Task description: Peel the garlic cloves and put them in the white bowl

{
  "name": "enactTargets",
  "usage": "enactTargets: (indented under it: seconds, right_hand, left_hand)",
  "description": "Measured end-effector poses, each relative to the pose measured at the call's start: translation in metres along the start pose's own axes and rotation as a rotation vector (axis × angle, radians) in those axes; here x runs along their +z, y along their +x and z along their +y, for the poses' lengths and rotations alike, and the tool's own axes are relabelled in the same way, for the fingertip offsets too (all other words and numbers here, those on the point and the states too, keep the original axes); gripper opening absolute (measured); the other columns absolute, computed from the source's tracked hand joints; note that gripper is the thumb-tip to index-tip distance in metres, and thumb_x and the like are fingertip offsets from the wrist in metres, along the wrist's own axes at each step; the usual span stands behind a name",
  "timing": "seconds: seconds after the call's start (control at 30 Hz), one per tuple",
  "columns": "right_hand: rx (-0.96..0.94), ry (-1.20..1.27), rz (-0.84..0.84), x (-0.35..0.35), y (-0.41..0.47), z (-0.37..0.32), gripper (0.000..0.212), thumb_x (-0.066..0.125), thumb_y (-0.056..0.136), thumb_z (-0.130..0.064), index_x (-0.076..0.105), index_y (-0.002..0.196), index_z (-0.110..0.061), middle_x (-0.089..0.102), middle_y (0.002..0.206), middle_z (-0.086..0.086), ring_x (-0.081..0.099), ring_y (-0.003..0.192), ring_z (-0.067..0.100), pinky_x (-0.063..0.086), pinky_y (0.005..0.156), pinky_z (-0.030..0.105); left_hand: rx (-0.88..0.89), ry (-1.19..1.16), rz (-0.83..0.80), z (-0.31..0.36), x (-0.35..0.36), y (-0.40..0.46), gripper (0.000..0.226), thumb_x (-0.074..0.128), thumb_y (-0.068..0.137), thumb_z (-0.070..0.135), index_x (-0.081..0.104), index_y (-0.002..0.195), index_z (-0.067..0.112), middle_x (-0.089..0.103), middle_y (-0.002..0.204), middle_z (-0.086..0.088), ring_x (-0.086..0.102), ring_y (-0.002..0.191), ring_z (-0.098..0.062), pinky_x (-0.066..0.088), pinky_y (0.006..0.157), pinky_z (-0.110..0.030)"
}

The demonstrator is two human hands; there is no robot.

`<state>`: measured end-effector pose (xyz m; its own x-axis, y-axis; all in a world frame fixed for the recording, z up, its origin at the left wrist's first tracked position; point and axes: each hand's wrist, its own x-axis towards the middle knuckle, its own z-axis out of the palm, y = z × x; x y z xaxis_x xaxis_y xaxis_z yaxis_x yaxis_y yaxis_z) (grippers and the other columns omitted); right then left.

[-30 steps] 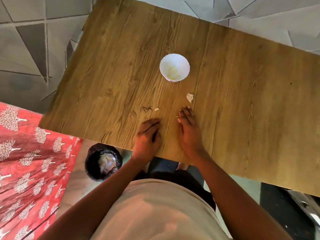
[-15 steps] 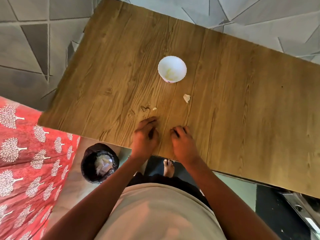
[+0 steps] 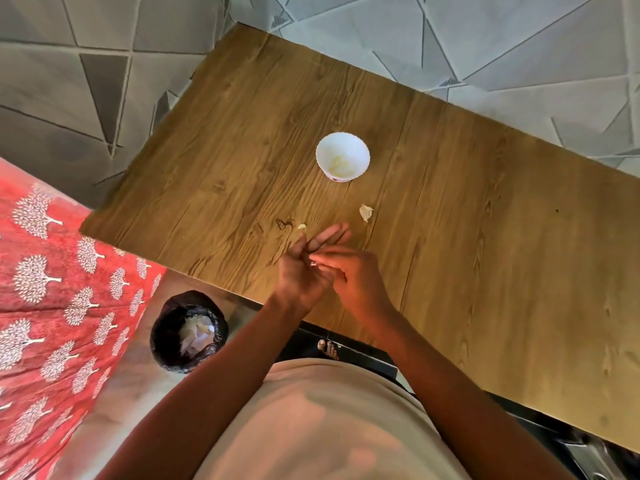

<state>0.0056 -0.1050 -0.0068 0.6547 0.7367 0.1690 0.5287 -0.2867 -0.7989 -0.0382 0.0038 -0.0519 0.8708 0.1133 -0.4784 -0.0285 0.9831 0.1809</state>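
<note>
where both hands (image 3: 317,268) meet, something pale and tiny is half hidden.

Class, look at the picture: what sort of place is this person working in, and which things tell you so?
Probably a room at home, not a proper kitchen: a wooden table on patterned floor tiles, a red printed cloth, and a small lined bin.

Hands lifted off the table
The left hand (image 3: 300,271) and right hand (image 3: 356,282) have risen and met, fingertips pinching a small pale scrap (image 3: 313,263) (too small to identify).
</note>
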Motion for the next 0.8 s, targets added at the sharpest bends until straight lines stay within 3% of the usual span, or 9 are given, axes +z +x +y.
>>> enactTargets:
  seconds: [0.07,0.17,0.23,0.27,0.33,0.4,0.5,0.57,0.8]
  right_hand:
    - [-0.008,-0.144,-0.120,-0.004,0.003,0.003,0.037,0.051,0.090,0.001,0.071,0.121,0.003,0.067,0.129,0.023,0.063,0.124,0.037,0.048,0.109,0.052]
    - [-0.096,-0.294,-0.226,-0.005,0.001,0.013,0.044,0.040,0.097,-0.001,0.059,0.136,0.005,0.050,0.148,0.029,0.041,0.143,0.042,0.030,0.121,0.042]
    - [-0.077,-0.308,-0.154,-0.003,0.007,0.011,0.032,0.053,0.095,-0.002,0.071,0.121,0.004,0.065,0.130,0.027,0.060,0.125,0.040,0.047,0.108,0.049]
    - [-0.052,-0.233,-0.098,0.001,0.010,0.008,0.021,0.064,0.090,0.001,0.077,0.107,0.002,0.073,0.113,0.023,0.070,0.106,0.037,0.056,0.091,0.051]
    - [-0.120,-0.223,0.019,0.007,0.012,0.013,0.006,0.076,0.083,0.003,0.075,0.085,-0.003,0.073,0.088,0.013,0.070,0.078,0.029,0.058,0.065,0.045]
    - [-0.121,-0.234,0.062,0.010,0.015,0.012,0.013,0.079,0.080,0.003,0.068,0.078,-0.004,0.068,0.083,0.009,0.065,0.071,0.025,0.055,0.058,0.042]
    - [-0.065,-0.173,0.143,0.003,0.017,0.010,0.023,0.088,0.075,-0.002,0.065,0.078,-0.004,0.066,0.083,0.005,0.065,0.070,0.018,0.054,0.060,0.031]
    - [0.026,-0.044,0.228,-0.004,0.015,0.013,0.015,0.085,0.080,-0.003,0.071,0.085,-0.003,0.071,0.086,0.001,0.069,0.078,0.011,0.055,0.068,0.025]
    - [0.290,0.058,0.234,-0.009,-0.022,0.051,0.018,0.073,0.088,0.006,0.078,0.098,-0.008,0.077,0.093,-0.003,0.073,0.089,0.009,0.061,0.081,0.033]
  left_hand:
    - [0.021,-0.002,-0.032,-0.003,0.000,0.004,0.065,0.021,0.109,0.037,0.051,0.138,-0.013,0.047,0.154,-0.028,0.052,0.140,-0.035,0.033,0.124,-0.042]
    - [0.033,-0.048,-0.090,0.000,-0.003,0.010,0.061,0.028,0.106,0.034,0.052,0.137,-0.013,0.048,0.153,-0.028,0.051,0.141,-0.036,0.042,0.116,-0.042]
    - [0.034,-0.052,-0.122,0.003,-0.007,0.014,0.061,0.028,0.107,0.034,0.048,0.140,-0.013,0.046,0.154,-0.027,0.049,0.143,-0.036,0.045,0.115,-0.041]
    - [0.035,-0.044,-0.131,0.004,-0.008,0.015,0.062,0.027,0.108,0.034,0.044,0.144,-0.013,0.045,0.156,-0.027,0.047,0.144,-0.035,0.046,0.115,-0.040]
    - [0.033,-0.023,-0.141,0.006,-0.010,0.018,0.064,0.026,0.108,0.035,0.035,0.150,-0.012,0.041,0.158,-0.026,0.043,0.147,-0.035,0.046,0.115,-0.039]
    - [0.022,-0.017,-0.150,0.007,-0.012,0.021,0.064,0.026,0.107,0.035,0.033,0.151,-0.011,0.041,0.159,-0.026,0.041,0.148,-0.035,0.043,0.117,-0.040]
    - [0.012,-0.027,-0.153,0.014,-0.013,0.023,0.061,0.030,0.106,0.034,0.044,0.145,-0.012,0.045,0.156,-0.027,0.041,0.148,-0.037,0.045,0.114,-0.042]
    - [0.023,-0.067,-0.146,0.024,-0.015,0.022,0.059,0.035,0.105,0.032,0.050,0.140,-0.012,0.048,0.153,-0.027,0.046,0.144,-0.038,0.050,0.108,-0.041]
    - [0.048,-0.120,-0.104,0.049,-0.040,0.003,0.060,0.032,0.108,0.034,0.062,0.133,-0.011,0.051,0.151,-0.026,0.052,0.140,-0.038,0.041,0.116,-0.045]
